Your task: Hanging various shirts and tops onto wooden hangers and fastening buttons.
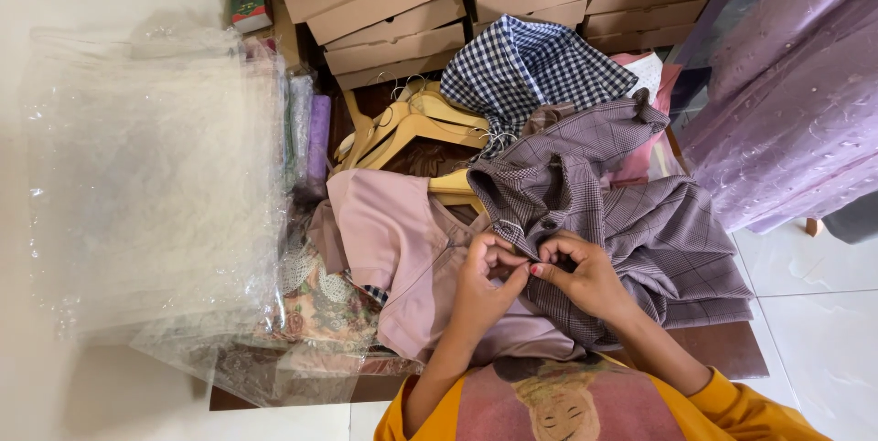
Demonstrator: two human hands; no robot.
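Hands are being kept close together at the middle of the picture, a little toward six o'clock. The left hand (487, 278) is curled almost shut, and the edge of the checked shirt (631, 221) is being pinched between its thumb and fingers. The right hand (576, 274) is curled the same way, with its fingertips pinching the same edge, right beside the other hand. It looks like a small part, maybe a button, is being worked on there, which may be why both hands are being held so tight and so near. What sits between the fingertips cannot be seen clearly.

The checked shirt is being spread out toward three o'clock, so most of it is lying flat while only its edge is being lifted. A pink shirt (393, 240) is lying under it, toward nine o'clock, on a wooden hanger (455, 183).

More wooden hangers (412, 125) are being kept in a pile at twelve o'clock, close enough to be grabbed. A blue and white checked cloth (526, 66) is lying just past them. Brown flat boxes (402, 16) are being stacked behind, at twelve o'clock. Clear plastic bags (155, 185) are being kept in a big heap at nine o'clock. Purple cloth (786, 84) is hanging at two o'clock.
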